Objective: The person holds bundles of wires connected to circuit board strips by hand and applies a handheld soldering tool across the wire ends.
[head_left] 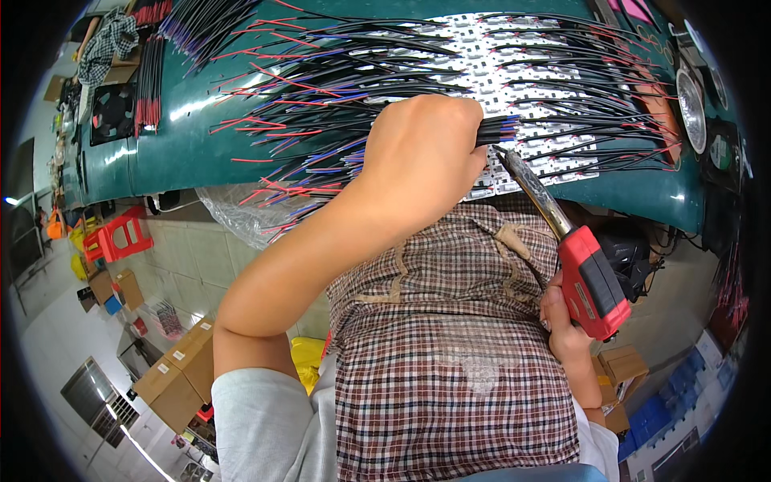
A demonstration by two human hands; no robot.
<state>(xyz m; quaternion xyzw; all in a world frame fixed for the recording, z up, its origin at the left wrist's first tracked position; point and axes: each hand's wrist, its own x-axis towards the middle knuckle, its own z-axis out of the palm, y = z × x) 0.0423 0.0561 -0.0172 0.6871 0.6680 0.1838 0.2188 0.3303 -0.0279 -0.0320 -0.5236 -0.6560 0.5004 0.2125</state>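
Observation:
My left hand is closed around a bundle of black wires. Their blue-tipped ends stick out past my fingers toward the right, over white circuit boards. In my right hand is a red and black soldering iron, its metal barrel slanting up and left. The iron's tip is just below the wire ends, close to my left fingers; whether it touches anything cannot be made out. Rows of black wires with red and blue ends spread from both sides of the boards. My left wrist and hand hide part of them.
All this lies on a green bench with its edge before my checked apron. Further wire bundles and a black fan are at the left. A round metal dish stands far right. Cardboard boxes and a red stool are on the floor.

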